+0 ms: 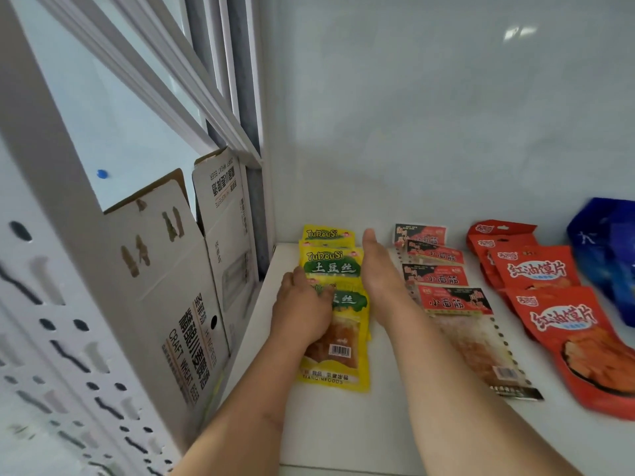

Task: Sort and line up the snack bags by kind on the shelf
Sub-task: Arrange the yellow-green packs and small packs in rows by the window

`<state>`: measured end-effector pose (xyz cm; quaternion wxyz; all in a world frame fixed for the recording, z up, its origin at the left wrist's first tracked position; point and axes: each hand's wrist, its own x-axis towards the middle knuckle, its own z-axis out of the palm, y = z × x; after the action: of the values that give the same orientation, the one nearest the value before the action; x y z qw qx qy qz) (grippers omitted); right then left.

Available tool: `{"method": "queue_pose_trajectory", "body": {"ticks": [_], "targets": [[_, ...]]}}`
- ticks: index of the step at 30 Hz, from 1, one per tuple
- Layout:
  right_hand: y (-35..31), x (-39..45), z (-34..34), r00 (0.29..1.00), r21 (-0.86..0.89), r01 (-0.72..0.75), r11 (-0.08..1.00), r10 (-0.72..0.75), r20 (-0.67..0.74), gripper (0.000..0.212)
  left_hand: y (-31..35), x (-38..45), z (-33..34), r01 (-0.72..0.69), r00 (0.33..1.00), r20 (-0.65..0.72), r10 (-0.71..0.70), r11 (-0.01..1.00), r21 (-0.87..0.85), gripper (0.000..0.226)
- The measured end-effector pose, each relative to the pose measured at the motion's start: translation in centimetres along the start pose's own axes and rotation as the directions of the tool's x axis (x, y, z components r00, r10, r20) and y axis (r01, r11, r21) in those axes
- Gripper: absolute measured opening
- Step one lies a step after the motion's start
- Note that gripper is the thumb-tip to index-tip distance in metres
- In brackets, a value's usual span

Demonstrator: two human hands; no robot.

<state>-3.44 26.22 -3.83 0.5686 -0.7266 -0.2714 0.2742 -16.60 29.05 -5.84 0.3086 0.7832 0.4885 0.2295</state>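
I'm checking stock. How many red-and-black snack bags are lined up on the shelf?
4, in one overlapping row right of the right hand: rearmost, second, third, nearest. More may hide beneath.

The left hand (302, 305) covers the middle of the front yellow bag (338, 341), hiding part of its green label. The rear yellow bags (328, 247) show only their top strips, each overlapped by the one in front. At 3 o'clock the blue bag (610, 259) is cut by the picture's edge (its print unreadable), as is the nearest red bag (584, 341). Both forearms leave the picture at 6 o'clock. Small print on the cardboard boxes (192, 304) is blurred.
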Motion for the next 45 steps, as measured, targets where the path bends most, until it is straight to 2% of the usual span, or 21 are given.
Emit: {"method": "queue_pose_trajectory", "body": {"ticks": [3, 5, 7, 10, 13, 17, 19, 22, 24, 26, 28, 33, 36, 38, 42, 45], "targets": [[0.6, -1.5, 0.6, 0.999, 0.008, 0.043, 0.999, -0.043, 0.013, 0.111, 0.2, -0.2, 0.2, -0.025, 1.0, 0.009, 0.025, 1.0, -0.004, 0.049], [0.9, -1.9, 0.9, 0.996, 0.005, 0.082, 0.997, -0.082, 0.023, 0.115, 0.2, -0.1, 0.4, -0.045, 0.999, 0.012, 0.045, 0.999, -0.015, 0.05], [0.5, -2.6, 0.9, 0.994, -0.041, 0.108, 0.993, -0.106, 0.036, 0.106, 0.2, 0.0, 0.5, -0.052, 0.998, 0.023, 0.053, 0.999, -0.008, 0.052], [-0.5, -3.2, -0.1, 0.99, -0.107, 0.139, 0.984, -0.134, 0.049, 0.08, 0.6, 0.0, 0.0, -0.027, 0.999, 0.019, 0.027, 0.999, 0.02, 0.058], [-1.8, -3.4, -2.8, 0.975, -0.215, 0.22, 0.951, -0.215, 0.051, 0.07, 2.5, -0.4, -0.2, -0.073, 0.995, -0.06, 0.079, 0.992, 0.101, 0.061], [-3.1, -4.3, -8.3, 0.944, -0.344, 0.309, 0.887, -0.329, -0.002, 0.052, 7.2, -1.7, 1.3, -0.211, 0.977, -0.032, 0.209, 0.976, -0.055, 0.071], [-2.3, -4.8, -11.3, 0.927, -0.357, 0.317, 0.879, -0.367, -0.079, 0.043, 9.4, -2.3, 2.9, -0.189, 0.977, 0.064, 0.201, 0.969, -0.156, 0.071], [0.1, -5.1, -14.5, 0.938, -0.363, 0.262, 0.894, -0.325, -0.123, 0.036, 11.2, -2.9, 6.1, -0.069, 0.978, 0.177, 0.107, 0.975, -0.209, 0.06], [2.3, -4.2, -15.4, 0.953, -0.379, 0.232, 0.896, -0.288, -0.098, 0.029, 11.4, -2.7, 8.2, -0.075, 0.98, 0.17, 0.099, 0.986, -0.146, 0.051], [3.5, -3.2, -15.6, 0.968, -0.388, 0.185, 0.903, -0.235, -0.084, 0.027, 11.1, -2.0, 10.1, -0.102, 0.98, 0.164, 0.108, 0.994, -0.046, 0.054], [4.0, -2.2, -15.7, 0.983, -0.341, 0.128, 0.931, -0.164, -0.078, 0.025, 10.5, -0.7, 11.7, -0.094, 0.984, 0.15, 0.1, 0.995, -0.045, 0.058], [3.6, 0.0, -16.1, 0.999, -0.302, 0.046, 0.952, -0.051, -0.008, 0.055, 11.3, -0.6, 11.1, -0.067, 0.988, 0.128, 0.084, 0.99, -0.127, 0.055], [2.6, 1.6, -16.6, 0.999, -0.252, -0.039, 0.967, 0.033, -0.029, 0.072, 12.3, -0.7, 10.4, 0.0, 0.993, 0.121, 0.014, 0.993, -0.118, 0.079], [1.9, 2.3, -16.8, 0.999, -0.24, -0.052, 0.969, 0.052, -0.004, 0.073, 12.6, -0.4, 10.5, 0.024, 0.989, 0.145, -0.011, 0.996, -0.091, 0.091], [1.5, 3.6, -16.7, 0.998, -0.2, -0.021, 0.98, 0.034, 0.059, 0.06, 12.5, 0.6, 11.0, 0.027, 0.989, 0.147, -0.018, 0.998, -0.059, 0.093], [1.7, 4.7, -16.3, 0.995, -0.259, -0.011, 0.966, 0.035, 0.089, 0.075, 12.1, 0.7, 11.2, 0.027, 0.991, 0.13, -0.015, 0.995, -0.091, 0.075]]}}
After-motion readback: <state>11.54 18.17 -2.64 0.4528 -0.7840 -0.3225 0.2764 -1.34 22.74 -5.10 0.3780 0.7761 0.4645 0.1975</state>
